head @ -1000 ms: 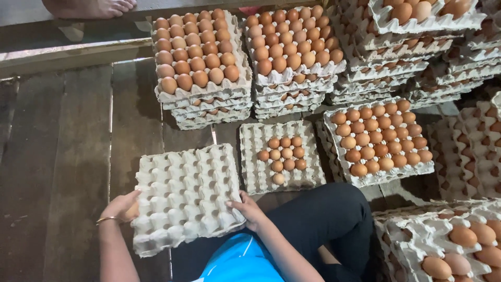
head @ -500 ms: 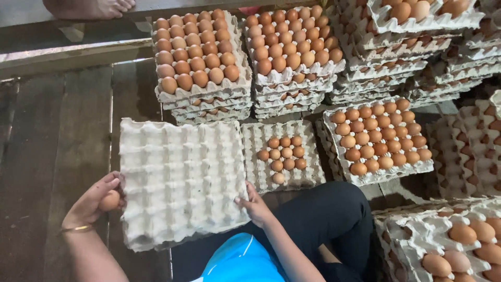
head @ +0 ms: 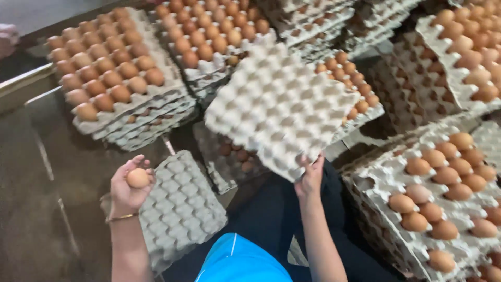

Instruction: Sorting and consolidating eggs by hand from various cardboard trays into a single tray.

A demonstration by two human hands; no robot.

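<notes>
A single brown egg (head: 138, 178) is cupped in the left hand (head: 129, 187), fingers curled around it, above an empty grey egg tray (head: 180, 209) lying on the floor at near left. Another empty tray (head: 279, 107) is gripped at its near edge by the right hand (head: 310, 177) and held lifted, tilted, in the middle. Beneath it a partly filled tray (head: 229, 156) is seen; stacked full trays (head: 112, 78) are ranged beyond.

Both hands (head: 130, 185) (head: 309, 177) raised, fingers curled
</notes>
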